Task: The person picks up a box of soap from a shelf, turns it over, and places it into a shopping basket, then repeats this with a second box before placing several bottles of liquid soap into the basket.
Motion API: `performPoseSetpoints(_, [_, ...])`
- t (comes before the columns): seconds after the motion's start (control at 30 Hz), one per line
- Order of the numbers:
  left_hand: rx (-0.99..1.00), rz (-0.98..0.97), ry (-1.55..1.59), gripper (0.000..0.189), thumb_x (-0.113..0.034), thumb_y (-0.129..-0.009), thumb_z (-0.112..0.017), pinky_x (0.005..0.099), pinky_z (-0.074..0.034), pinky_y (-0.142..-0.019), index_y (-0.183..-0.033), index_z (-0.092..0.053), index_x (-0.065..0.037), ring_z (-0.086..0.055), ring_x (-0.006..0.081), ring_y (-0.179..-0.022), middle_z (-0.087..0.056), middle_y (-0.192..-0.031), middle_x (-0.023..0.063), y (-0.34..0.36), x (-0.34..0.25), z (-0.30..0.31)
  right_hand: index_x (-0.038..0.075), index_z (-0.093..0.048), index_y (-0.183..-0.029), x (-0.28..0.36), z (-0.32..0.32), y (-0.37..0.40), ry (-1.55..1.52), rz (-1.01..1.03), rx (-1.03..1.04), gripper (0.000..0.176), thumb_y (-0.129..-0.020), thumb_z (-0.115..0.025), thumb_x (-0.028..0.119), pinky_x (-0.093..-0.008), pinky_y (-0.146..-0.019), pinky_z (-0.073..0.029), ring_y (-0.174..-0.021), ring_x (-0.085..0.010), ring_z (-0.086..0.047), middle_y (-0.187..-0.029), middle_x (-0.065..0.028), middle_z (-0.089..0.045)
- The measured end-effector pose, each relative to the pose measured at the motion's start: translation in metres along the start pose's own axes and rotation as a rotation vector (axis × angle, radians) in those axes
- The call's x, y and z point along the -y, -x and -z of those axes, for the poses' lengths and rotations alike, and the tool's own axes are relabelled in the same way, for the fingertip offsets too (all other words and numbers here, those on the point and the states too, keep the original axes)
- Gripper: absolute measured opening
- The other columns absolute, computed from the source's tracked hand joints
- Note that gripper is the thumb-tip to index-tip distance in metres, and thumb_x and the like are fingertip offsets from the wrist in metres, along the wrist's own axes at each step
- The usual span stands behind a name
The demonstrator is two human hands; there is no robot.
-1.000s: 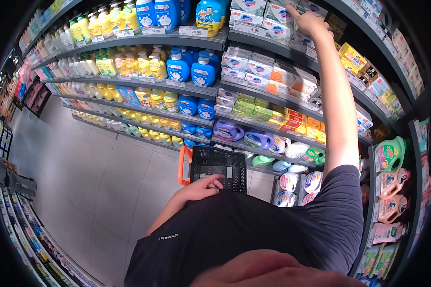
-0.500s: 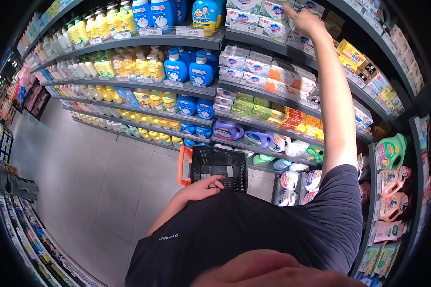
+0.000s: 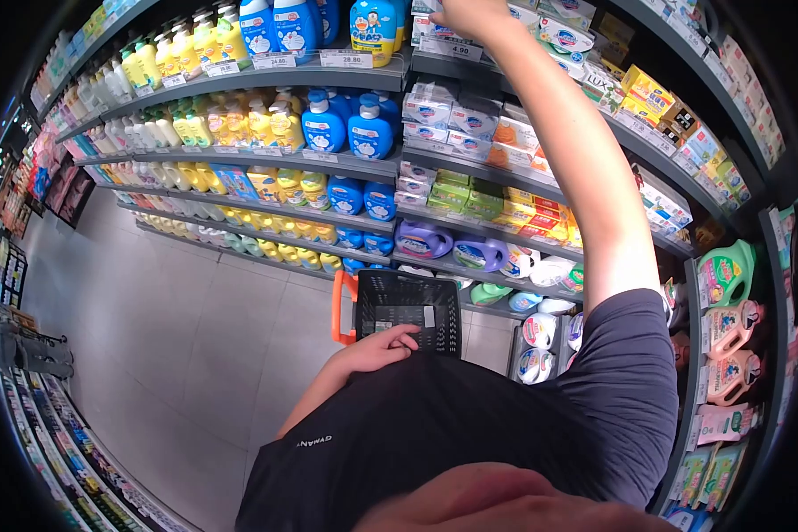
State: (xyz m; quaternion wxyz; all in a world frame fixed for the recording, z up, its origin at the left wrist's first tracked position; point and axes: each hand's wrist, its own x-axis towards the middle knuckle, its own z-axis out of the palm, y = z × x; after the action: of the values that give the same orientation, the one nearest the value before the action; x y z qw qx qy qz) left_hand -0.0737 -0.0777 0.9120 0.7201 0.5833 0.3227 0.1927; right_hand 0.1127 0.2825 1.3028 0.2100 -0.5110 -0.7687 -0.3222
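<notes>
At the top edge of the view, my right hand (image 3: 472, 18) reaches onto the upper shelf, fingers stretched to the left at the white soap boxes (image 3: 421, 27), just above a 4.90 price tag (image 3: 452, 48). Part of this hand is cut off by the frame. More boxed soap (image 3: 566, 37) lies to the right of my wrist. My left hand (image 3: 379, 349) is held loosely in front of my dark shirt, fingers slightly bent and apart, with nothing visible in them. It overlaps the near side of a black shopping basket (image 3: 452, 310) with an orange handle (image 3: 339, 309).
Shelves of pump bottles (image 3: 324, 124) run off to the left. Lower down sit purple detergent bottles (image 3: 424, 239). Detergent jugs (image 3: 725, 275) stand on a side rack at right. Grey floor tiles (image 3: 186, 355) extend behind the basket towards another shelf (image 3: 62, 434).
My right hand has moved left along the top shelf, from the middle soap boxes to those at its left end. My left hand and the basket stay nearly where they were.
</notes>
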Motion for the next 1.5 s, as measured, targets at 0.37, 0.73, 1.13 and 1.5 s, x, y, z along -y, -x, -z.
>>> performPoseSetpoints(0.37, [-0.042,-0.015,0.091,0.053,-0.005,-0.101,-0.054,0.0273,-0.047,-0.097,-0.152,-0.042,-0.003,-0.058,0.0104,-0.109,-0.062,-0.124,0.0068,0.013,0.009,-0.001,0.008,-0.071,-0.106,-0.005,-0.034,-0.003,-0.007,0.031,-0.266,0.025,-0.094,-0.053,0.019,-0.0567,-0.097,-0.046,-0.095,-0.0327,-0.071,-0.097,-0.015,-0.074])
performPoseSetpoints(0.73, [-0.022,-0.033,0.076,0.051,-0.003,-0.1,-0.054,0.0274,-0.047,-0.098,-0.15,-0.044,-0.002,-0.059,0.0109,-0.111,-0.063,-0.124,0.0064,0.009,0.021,-0.002,0.005,-0.073,-0.096,-0.008,-0.002,0.006,0.003,-0.021,-0.121,0.024,-0.089,-0.057,0.021,-0.0523,-0.092,-0.052,-0.087,-0.0336,-0.074,-0.088,-0.0175,-0.075])
performPoseSetpoints(1.13, [-0.072,0.054,0.014,0.05,-0.005,-0.101,-0.056,0.0301,-0.047,-0.1,-0.149,-0.045,-0.004,-0.06,0.0138,-0.114,-0.064,-0.122,0.0072,0.012,0.018,-0.001,0.003,-0.068,-0.12,0.046,0.039,0.131,-0.637,0.328,-0.357,0.031,-0.093,-0.064,0.016,-0.0458,-0.103,-0.048,-0.122,-0.0332,-0.06,-0.126,-0.0163,-0.067])
performPoseSetpoints(1.5, [-0.123,-0.084,-0.328,0.03,-0.015,-0.097,-0.059,0.0381,-0.053,-0.096,-0.122,-0.067,-0.001,-0.067,0.0289,-0.114,-0.07,-0.117,0.018,0.001,0.062,0.021,0.005,-0.063,-0.135,0.217,-0.063,0.46,-1.79,0.042,1.14,0.042,-0.1,-0.066,0.029,-0.0342,-0.105,-0.046,-0.119,-0.0191,-0.062,-0.126,-0.0113,-0.068])
